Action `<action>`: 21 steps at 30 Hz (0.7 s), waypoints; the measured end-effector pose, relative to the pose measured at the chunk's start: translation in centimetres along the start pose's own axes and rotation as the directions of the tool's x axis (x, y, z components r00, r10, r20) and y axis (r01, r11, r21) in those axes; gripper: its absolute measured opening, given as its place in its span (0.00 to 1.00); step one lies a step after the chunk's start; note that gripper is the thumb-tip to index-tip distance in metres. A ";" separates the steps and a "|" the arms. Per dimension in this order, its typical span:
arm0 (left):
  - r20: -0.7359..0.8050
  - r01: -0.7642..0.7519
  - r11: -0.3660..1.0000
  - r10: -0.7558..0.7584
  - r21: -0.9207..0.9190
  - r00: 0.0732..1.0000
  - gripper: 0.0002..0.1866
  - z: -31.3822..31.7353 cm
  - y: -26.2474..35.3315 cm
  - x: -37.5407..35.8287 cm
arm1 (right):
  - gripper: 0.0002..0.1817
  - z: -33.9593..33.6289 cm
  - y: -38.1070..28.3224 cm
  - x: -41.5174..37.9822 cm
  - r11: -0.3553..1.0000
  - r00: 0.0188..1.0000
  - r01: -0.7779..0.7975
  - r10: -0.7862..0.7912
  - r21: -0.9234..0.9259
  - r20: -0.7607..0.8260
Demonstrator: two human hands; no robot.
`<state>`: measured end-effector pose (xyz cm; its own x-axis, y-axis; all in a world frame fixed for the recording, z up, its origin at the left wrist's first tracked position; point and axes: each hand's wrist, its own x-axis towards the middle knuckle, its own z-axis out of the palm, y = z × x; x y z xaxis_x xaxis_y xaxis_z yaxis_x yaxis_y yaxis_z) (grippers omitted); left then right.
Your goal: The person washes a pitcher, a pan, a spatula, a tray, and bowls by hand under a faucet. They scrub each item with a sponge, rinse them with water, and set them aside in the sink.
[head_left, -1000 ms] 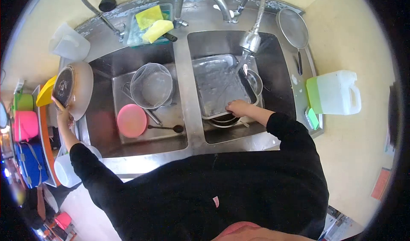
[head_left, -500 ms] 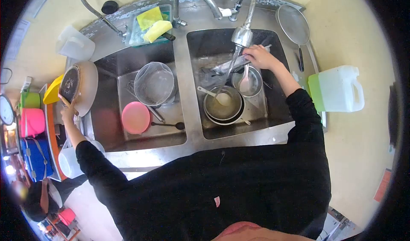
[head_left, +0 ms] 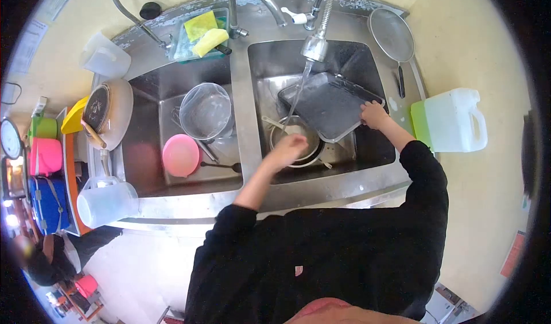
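In the right basin, my right hand (head_left: 374, 115) grips the right corner of a dark rectangular tray (head_left: 330, 107) with a raised rim. The tray lies tilted and hides part of what is below it. My left hand (head_left: 288, 150) is over the nested pots (head_left: 310, 130), apart from the tray, its fingers bent and smeared by motion. Water runs from the spray faucet (head_left: 314, 48) past the tray's left side toward the pots. A pale ladle handle (head_left: 272, 121) sticks out of the upper pot.
The left basin holds a clear round container (head_left: 205, 111), a pink bowl (head_left: 181, 155) and a black spoon (head_left: 221, 166). Sponges (head_left: 210, 41) lie in a tray behind. A strainer (head_left: 391, 35) and a jug (head_left: 453, 120) stand right; a pan (head_left: 112, 114) and a pitcher (head_left: 106, 200) left.
My left hand has left the pan handle and moved right over the pots. My right hand has moved right and down, and the tray now lies flatter, covering the small pot.
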<state>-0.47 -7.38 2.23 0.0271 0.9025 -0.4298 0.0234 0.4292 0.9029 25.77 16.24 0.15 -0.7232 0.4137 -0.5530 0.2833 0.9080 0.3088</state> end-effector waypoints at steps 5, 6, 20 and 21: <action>-0.093 0.055 0.555 0.041 0.830 0.995 0.17 7.7 -11.0 6.7 | 0.11 3.7 -2.6 1.0 0.983 0.997 -0.053 0.060 -0.173 0.037; -0.167 0.102 0.434 0.115 0.895 0.979 0.16 8.1 -12.0 7.1 | 0.11 5.2 -2.9 1.6 0.983 0.994 -0.093 0.100 -0.156 0.036; 0.169 -0.061 0.315 -0.326 0.947 0.930 0.19 6.2 -17.3 10.7 | 0.14 -1.4 0.3 -1.2 0.948 0.965 0.110 -0.030 0.298 -0.261; 0.185 -0.041 0.366 -0.367 0.930 0.912 0.23 5.8 -16.8 10.5 | 0.14 -2.0 0.5 -1.4 0.932 0.958 0.116 -0.013 0.344 -0.287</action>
<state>5.26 -5.37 -17.53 0.2006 0.6590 -0.7250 0.9365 0.0883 0.3394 25.65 15.93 2.67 -0.8775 0.3649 -0.3113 0.3967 0.9169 -0.0432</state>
